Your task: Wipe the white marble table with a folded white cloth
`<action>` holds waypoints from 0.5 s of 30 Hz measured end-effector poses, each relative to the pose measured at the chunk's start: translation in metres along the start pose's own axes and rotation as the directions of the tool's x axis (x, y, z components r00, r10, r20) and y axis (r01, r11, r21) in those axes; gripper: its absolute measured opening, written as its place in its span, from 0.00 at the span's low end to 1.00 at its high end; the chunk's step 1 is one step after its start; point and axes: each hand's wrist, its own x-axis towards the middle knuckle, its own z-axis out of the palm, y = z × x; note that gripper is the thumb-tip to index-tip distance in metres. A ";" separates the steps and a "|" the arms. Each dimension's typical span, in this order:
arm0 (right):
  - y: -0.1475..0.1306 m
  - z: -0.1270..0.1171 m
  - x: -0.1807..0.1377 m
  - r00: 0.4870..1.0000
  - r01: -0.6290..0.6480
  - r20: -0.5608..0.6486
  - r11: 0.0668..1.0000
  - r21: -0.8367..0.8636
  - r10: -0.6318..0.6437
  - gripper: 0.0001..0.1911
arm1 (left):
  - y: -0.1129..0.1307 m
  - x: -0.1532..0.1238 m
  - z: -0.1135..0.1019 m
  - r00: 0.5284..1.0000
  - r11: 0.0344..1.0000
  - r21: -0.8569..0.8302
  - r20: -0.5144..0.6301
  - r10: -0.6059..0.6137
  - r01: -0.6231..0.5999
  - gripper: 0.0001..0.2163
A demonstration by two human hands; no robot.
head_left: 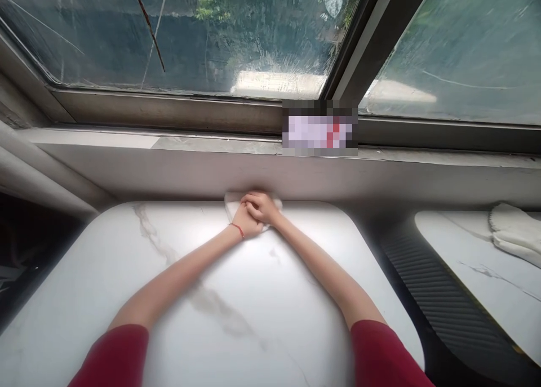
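Note:
Both my arms stretch across a white marble table (127,274) to its far edge under the window. My right hand (262,205) lies on top of my left hand (244,223), and together they press down on a white cloth (231,203) at the table's far edge. Fingers of both hands are curled over the cloth. A red string circles my left wrist. Most of the cloth is hidden beneath the hands.
A grey window sill (169,150) and wet window panes (211,32) run behind the table. A second marble table (473,257) stands at the right with a folded white cloth (513,232) on it. A dark ribbed panel (426,285) fills the gap between the tables.

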 end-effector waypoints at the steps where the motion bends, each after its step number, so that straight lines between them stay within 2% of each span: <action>1: 0.002 0.000 0.001 1.000 -0.005 -0.002 1.000 0.004 0.005 0.14 | -0.002 0.002 0.002 1.000 1.000 0.001 0.003 0.000 0.000 0.28; 4: 0.005 0.001 0.002 0.999 -0.030 -0.023 0.999 0.024 0.030 0.15 | -0.006 0.008 0.003 0.999 1.000 -0.012 0.035 -0.015 0.015 0.28; 9: 0.002 0.003 0.004 0.994 -0.092 -0.049 0.995 0.027 0.093 0.15 | -0.006 0.012 -0.008 0.997 0.999 -0.031 0.070 -0.013 0.015 0.25; 15: -0.023 0.008 -0.002 0.981 -0.178 -0.089 0.983 -0.049 0.174 0.13 | 0.006 -0.001 -0.027 0.993 1.000 -0.023 0.117 0.010 -0.007 0.17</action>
